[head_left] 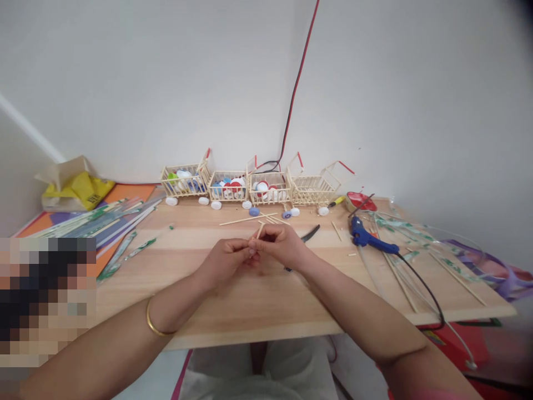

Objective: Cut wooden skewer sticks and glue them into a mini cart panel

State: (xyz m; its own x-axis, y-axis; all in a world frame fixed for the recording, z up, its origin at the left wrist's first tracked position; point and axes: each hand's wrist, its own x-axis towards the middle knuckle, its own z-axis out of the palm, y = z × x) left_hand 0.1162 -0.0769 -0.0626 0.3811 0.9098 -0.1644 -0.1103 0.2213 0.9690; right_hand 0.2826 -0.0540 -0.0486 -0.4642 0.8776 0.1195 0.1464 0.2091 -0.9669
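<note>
Both hands meet over the middle of the wooden table (200, 316). My right hand (278, 243) is closed in a pinch on a short thin wooden stick (260, 229), whose upper end pokes out above the fingers. Fingertips of my left hand (230, 256) are pressed together at the stick's lower end, touching the right fingertips. That lower end is mostly hidden. Just behind the hands lie loose wooden sticks (247, 219). A dark curved tool (311, 233), partly covered by my right hand, rests beside it.
Several small stick-built carts with cap wheels, including a left cart (185, 180) and a right cart (312, 190), line the wall. A blue glue gun (370, 239), red dish (361, 201) and yellow cutter (337, 201) are right. Stick packets (100, 219) and a yellow bag (79, 190) lie left.
</note>
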